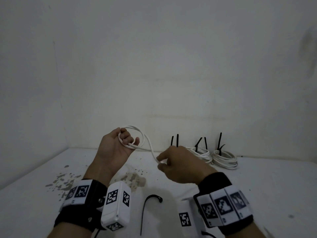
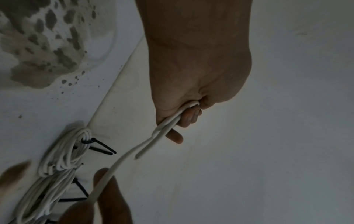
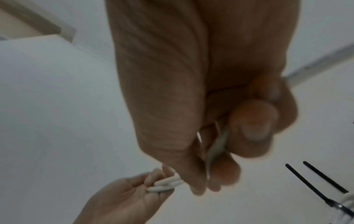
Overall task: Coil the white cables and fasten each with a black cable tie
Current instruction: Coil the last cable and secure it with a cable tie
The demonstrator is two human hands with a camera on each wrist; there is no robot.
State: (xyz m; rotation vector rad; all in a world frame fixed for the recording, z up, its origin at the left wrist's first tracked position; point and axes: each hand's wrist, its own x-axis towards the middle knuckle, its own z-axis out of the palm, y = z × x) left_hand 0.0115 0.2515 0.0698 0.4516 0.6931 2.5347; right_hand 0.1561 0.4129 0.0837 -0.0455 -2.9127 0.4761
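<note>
My left hand [image 1: 120,143] is raised above the table, its fingers curled round the loops of a white cable [image 1: 147,141]. From that coil the cable runs down and to the right into my right hand [image 1: 173,162], which pinches it between thumb and fingers. The left wrist view shows the white cable [image 2: 164,128] leaving my left hand [image 2: 184,115], with a short free end beside it. In the right wrist view my right hand [image 3: 220,144] pinches the white cable [image 3: 216,148], and the left hand's loops lie below. A loose black cable tie [image 1: 147,208] lies on the table between my wrists.
Several coiled white cables [image 1: 223,159] fastened with black ties stand at the back right of the white table [image 1: 257,189], against the wall. Brown stains [image 1: 132,179] mark the table near my left wrist. The wall closes off the back and left.
</note>
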